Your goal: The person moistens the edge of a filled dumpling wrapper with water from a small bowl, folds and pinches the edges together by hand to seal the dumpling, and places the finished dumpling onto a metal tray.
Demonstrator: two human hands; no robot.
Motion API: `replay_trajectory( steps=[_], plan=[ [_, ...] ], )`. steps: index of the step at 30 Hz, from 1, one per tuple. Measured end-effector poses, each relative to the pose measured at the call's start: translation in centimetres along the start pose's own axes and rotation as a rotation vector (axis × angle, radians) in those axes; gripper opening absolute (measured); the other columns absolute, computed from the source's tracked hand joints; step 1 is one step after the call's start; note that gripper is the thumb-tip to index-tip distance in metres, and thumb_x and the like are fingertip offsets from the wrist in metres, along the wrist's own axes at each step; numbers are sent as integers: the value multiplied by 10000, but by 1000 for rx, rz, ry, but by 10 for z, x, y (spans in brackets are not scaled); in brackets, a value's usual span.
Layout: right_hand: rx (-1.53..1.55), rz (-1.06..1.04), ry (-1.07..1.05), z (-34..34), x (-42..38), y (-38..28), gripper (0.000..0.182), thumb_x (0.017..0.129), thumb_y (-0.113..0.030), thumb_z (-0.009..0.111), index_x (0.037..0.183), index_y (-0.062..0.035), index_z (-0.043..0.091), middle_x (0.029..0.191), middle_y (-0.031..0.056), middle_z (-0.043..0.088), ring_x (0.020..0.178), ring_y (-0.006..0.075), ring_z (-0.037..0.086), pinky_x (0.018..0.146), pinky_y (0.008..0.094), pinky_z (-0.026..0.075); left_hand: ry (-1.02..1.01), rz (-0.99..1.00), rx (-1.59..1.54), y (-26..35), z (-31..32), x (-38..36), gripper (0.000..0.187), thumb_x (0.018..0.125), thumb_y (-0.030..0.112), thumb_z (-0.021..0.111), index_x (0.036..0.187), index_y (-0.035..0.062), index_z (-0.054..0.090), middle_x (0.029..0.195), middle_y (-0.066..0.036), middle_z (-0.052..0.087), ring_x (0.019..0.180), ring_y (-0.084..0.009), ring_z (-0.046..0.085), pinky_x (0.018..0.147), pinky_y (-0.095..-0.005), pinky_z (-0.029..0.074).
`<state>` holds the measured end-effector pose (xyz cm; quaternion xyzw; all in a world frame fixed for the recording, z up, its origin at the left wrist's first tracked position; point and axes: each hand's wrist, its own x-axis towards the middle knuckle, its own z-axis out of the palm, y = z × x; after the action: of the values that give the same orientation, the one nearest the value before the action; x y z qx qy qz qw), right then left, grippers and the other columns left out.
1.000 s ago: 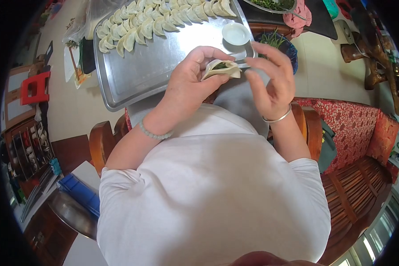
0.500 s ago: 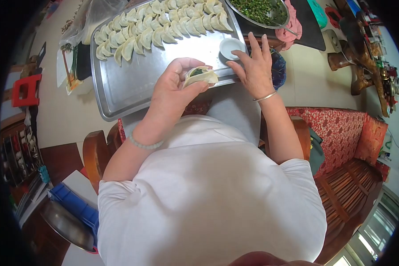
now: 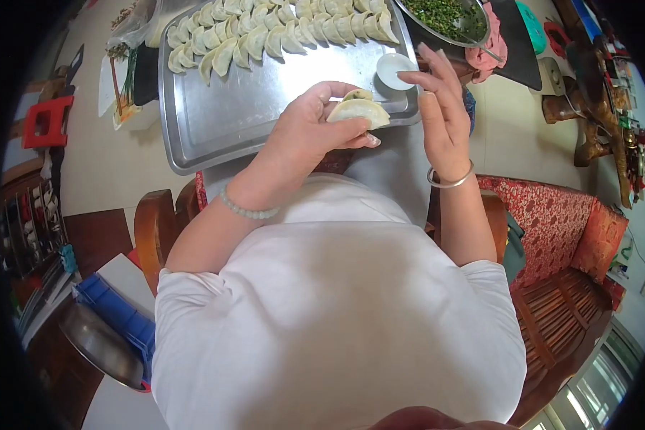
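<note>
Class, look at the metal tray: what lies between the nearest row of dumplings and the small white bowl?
Nothing but bare metal of the tray separates the dumplings from the small white bowl, as the head view shows.

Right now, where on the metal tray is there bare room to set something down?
On the metal tray, the widest bare patch is near left, between the dumpling rows, the left rim and the left hand. A smaller one lies between the rows and the white dish. The rows crowd the far side; the dish and right hand crowd the right edge.
</note>
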<state>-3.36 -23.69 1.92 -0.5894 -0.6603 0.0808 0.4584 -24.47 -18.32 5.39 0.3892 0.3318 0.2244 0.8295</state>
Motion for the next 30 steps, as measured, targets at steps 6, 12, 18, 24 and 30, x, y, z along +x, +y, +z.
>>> replay_trajectory(
  steps=[6, 12, 18, 24, 30],
  plan=[
    [343, 63, -111, 1, -7, -22, 311, 958, -318, 483, 1049, -119, 704, 1369, 142, 490, 1343, 340, 332, 1106, 429, 235, -43, 8, 73, -7, 3, 2, 320, 875, 9, 614, 1170, -1, 489, 1080, -98, 596, 926, -163, 644, 844, -254, 537],
    [211, -28, -127, 6, -13, -27, 232, 902, -267, 556, 1005, -123, 707, 1385, 142, 477, 1342, 393, 325, 1103, 460, 233, -23, 233, 387, -21, -1, 6, 344, 850, 35, 653, 1162, 18, 508, 956, -19, 618, 740, -36, 543, 610, -202, 456],
    [156, -104, -160, 1, -16, -31, 202, 884, -248, 584, 987, -126, 707, 1388, 153, 470, 1339, 402, 327, 1097, 464, 239, 31, 315, 487, -24, 1, 6, 285, 855, 67, 646, 1121, 34, 548, 917, -2, 611, 684, -26, 497, 575, -201, 430],
    [181, -113, -142, 3, -18, -32, 182, 881, -244, 597, 961, -128, 712, 1385, 154, 471, 1339, 396, 329, 1094, 463, 243, 18, 361, 454, -28, 4, 8, 281, 853, 53, 628, 1123, 36, 553, 903, 5, 607, 685, -27, 488, 571, -196, 423],
    [74, -152, -128, -7, -16, -28, 176, 868, -233, 612, 952, -118, 715, 1367, 159, 486, 1321, 397, 356, 1081, 463, 276, -38, 240, 359, -19, 9, 5, 308, 856, 60, 648, 1141, 43, 535, 907, 11, 601, 703, -25, 502, 566, -183, 420]
  ],
)
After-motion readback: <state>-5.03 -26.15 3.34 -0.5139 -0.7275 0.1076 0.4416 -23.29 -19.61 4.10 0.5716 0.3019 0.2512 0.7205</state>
